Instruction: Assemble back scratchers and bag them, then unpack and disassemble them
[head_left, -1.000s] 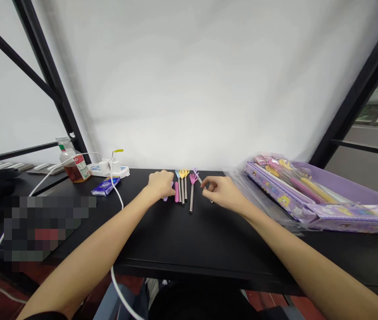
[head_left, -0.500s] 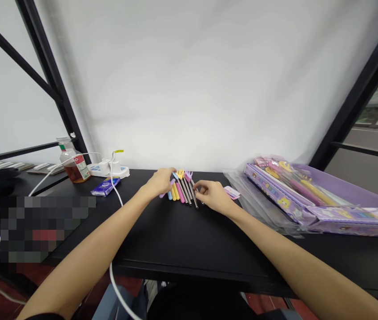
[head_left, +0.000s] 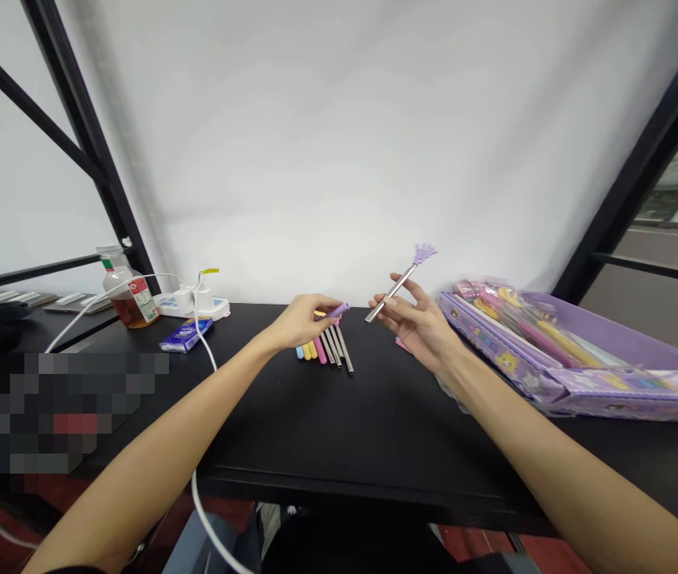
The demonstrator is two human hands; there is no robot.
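Note:
Raised above the table, my right hand (head_left: 414,319) pinches the metal rod of a back scratcher (head_left: 399,288), which tilts up to the right and ends in a purple hand-shaped head (head_left: 424,253). My left hand (head_left: 306,319) is closed on a purple handle (head_left: 337,310), a short tube pointing right. Below it on the black table (head_left: 327,434) lie several coloured handles (head_left: 315,349) in blue, yellow and pink. Beside these are several metal rods (head_left: 339,348), their far ends partly hidden by my left hand.
At right stands a purple box (head_left: 503,351) of bagged back scratchers (head_left: 539,327). To the left are a blue packet (head_left: 187,335), a power strip (head_left: 213,307), a bottle of brown liquid (head_left: 132,299) and a white cable (head_left: 204,339) crossing the table edge.
My right hand has lifted a purple-headed rod from the row and moved up and right. My left hand has picked up the purple handle and shifted slightly right.

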